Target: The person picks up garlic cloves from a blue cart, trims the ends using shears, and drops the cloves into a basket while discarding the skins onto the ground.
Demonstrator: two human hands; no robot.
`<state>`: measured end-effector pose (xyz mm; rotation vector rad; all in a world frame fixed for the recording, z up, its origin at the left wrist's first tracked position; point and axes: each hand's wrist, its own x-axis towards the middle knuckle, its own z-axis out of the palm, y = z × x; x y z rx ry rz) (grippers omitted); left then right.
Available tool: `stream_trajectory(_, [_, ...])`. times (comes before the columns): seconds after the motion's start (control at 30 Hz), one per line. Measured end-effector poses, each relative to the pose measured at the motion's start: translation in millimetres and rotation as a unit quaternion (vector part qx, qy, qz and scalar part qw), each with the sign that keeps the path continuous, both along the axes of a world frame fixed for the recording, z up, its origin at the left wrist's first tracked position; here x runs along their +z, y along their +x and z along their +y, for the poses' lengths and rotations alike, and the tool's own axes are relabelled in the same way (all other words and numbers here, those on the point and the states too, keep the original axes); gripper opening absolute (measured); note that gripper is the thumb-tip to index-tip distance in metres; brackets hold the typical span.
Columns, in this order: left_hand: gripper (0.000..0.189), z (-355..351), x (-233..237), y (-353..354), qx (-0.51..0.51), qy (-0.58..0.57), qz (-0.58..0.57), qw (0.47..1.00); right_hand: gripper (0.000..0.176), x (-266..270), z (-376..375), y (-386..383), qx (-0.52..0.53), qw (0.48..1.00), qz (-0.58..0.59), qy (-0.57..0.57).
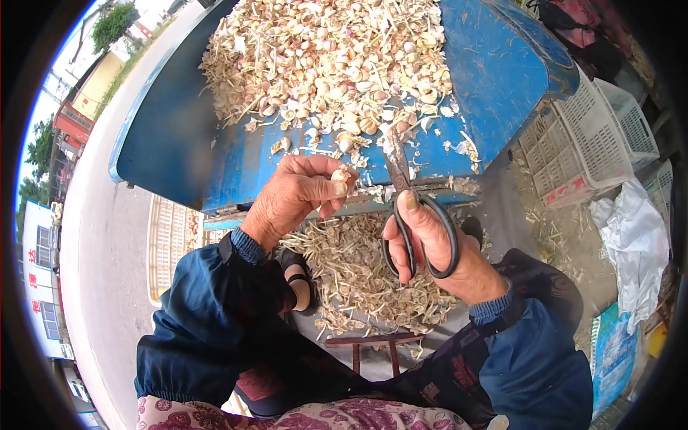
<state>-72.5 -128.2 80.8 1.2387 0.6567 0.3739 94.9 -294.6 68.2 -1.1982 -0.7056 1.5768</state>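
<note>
Between the thumb and fingers of my left hand a garlic clove is pinched, just over the near edge of the blue metal chute. My right hand grips a pair of scissors with black handles, thumb and fingers through the loops. The rusty blades point up and away, apparently closed together, to the right of the clove and apart from it. Beyond both hands lies a large heap of garlic cloves mixed with skins and stalks. A few loose cloves and skin flakes are scattered on the metal close to my hands.
Below, garlic stalks and peelings pile up between my legs, near a reddish-brown wooden stool. White plastic crates stand at right beside a white plastic bag. A cream crate is at left, by the road.
</note>
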Motion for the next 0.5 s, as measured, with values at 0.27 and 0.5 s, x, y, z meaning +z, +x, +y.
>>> stream_trajectory(0.27, [0.011,105.2,-46.7,-34.9,0.163,-0.068,0.072,0.982,0.077,-13.8,-8.7,6.9,0.108,0.985,-0.023,-0.131])
stream_trajectory(0.5, [0.026,138.3,-65.1,10.9,0.065,0.669,0.176,0.72,0.075,0.3,-3.6,6.7,0.07,0.985,-0.12,-0.104])
